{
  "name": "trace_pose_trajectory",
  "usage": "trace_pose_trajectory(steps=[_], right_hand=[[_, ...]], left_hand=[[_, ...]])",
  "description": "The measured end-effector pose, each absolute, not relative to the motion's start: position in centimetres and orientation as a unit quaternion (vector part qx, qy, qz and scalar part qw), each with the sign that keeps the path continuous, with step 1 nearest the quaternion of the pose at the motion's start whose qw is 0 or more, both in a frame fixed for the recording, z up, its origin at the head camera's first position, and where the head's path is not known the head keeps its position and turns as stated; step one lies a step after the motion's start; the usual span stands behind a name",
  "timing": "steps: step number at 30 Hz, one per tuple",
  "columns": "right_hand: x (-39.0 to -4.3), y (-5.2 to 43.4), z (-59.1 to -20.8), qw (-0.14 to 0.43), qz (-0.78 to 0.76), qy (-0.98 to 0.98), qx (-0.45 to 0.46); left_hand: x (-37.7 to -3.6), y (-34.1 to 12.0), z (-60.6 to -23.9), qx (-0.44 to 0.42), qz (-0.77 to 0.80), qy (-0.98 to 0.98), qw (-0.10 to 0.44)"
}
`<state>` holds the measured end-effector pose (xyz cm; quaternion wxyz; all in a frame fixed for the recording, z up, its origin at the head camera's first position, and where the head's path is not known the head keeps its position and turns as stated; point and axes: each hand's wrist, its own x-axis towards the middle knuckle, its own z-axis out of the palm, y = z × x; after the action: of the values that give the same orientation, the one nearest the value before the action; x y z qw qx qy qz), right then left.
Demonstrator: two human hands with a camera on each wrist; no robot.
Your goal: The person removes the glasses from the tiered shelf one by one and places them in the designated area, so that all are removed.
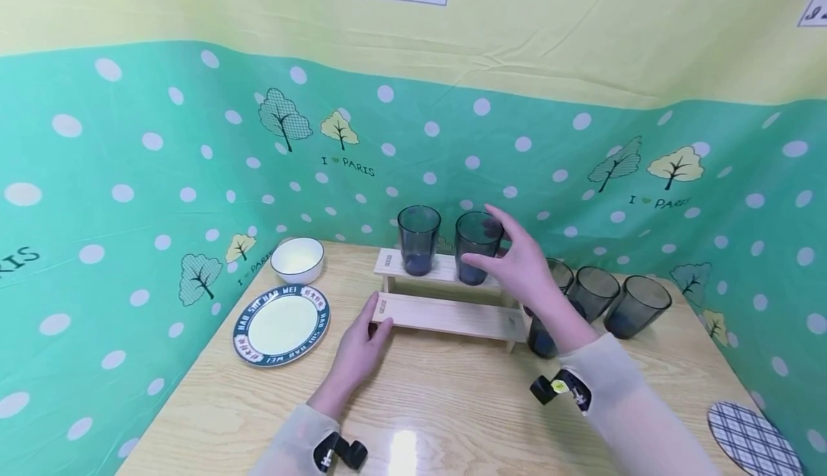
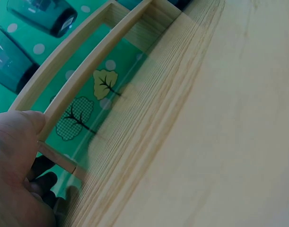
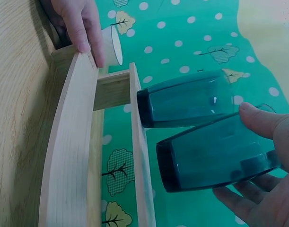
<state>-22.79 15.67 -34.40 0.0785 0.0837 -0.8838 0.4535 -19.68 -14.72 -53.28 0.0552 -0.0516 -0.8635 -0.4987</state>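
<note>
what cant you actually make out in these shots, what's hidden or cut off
- Head view: the glass by the wooden rack's right end is mostly hidden by the right hand and wrist.
- Head view: the checked mat is cut off by the bottom edge.
- Left wrist view: the left hand's fingertips are in shadow under the rack; how they lie is unclear.
- Right wrist view: whether the held glass rests fully on the upper shelf cannot be told.
</note>
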Motion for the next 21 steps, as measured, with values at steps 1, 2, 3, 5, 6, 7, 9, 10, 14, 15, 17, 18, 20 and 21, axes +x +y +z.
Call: trace_pose_trajectory(steps=[1, 2, 3, 5, 6, 7, 9, 10, 14, 15, 17, 18, 20, 21], right_hand=[[-22.5, 15.8, -34.3, 0.077, 0.453, -0.884, 0.083], [-22.3, 16.0, -34.2, 0.075, 0.452, -0.885, 0.083], [-22.0, 16.2, -34.2, 0.071, 0.456, -0.883, 0.082], [-21.4, 16.6, -33.9, 0.066, 0.458, -0.883, 0.081], [-21.1, 16.9, -33.8, 0.062, 0.463, -0.881, 0.079], [-20.8, 17.1, -33.7, 0.059, 0.466, -0.879, 0.078], [-20.1, 17.5, -33.4, 0.052, 0.472, -0.877, 0.073], [-19.8, 17.7, -33.3, 0.050, 0.471, -0.878, 0.072], [-18.4, 18.4, -32.7, 0.048, 0.462, -0.883, 0.068], [-18.1, 18.5, -32.6, 0.049, 0.458, -0.885, 0.068], [-17.6, 18.8, -32.3, 0.050, 0.451, -0.889, 0.067], [-17.4, 18.9, -32.2, 0.051, 0.446, -0.891, 0.067], [-16.8, 19.2, -32.0, 0.052, 0.438, -0.895, 0.064], [-16.6, 19.3, -31.9, 0.052, 0.434, -0.897, 0.062]], left_hand=[[-19.7, -14.7, -53.3, -0.052, -0.498, -0.864, 0.055], [-19.7, -14.7, -53.3, -0.053, -0.498, -0.864, 0.055], [-19.7, -14.7, -53.4, -0.054, -0.498, -0.864, 0.056], [-19.7, -14.7, -53.4, -0.054, -0.497, -0.864, 0.054], [-19.8, -14.7, -53.4, -0.054, -0.497, -0.864, 0.054], [-19.8, -14.7, -53.4, -0.055, -0.496, -0.865, 0.055], [-19.8, -14.7, -53.4, -0.056, -0.496, -0.865, 0.054], [-19.8, -14.7, -53.4, -0.056, -0.496, -0.865, 0.054], [-19.7, -14.7, -53.3, -0.057, -0.496, -0.865, 0.056], [-19.7, -14.7, -53.2, -0.056, -0.496, -0.864, 0.056], [-19.7, -14.7, -53.2, -0.056, -0.497, -0.864, 0.057], [-19.8, -14.7, -53.3, -0.057, -0.496, -0.864, 0.057], [-19.8, -14.7, -53.3, -0.057, -0.496, -0.865, 0.058], [-19.7, -14.7, -53.3, -0.057, -0.496, -0.865, 0.057]])
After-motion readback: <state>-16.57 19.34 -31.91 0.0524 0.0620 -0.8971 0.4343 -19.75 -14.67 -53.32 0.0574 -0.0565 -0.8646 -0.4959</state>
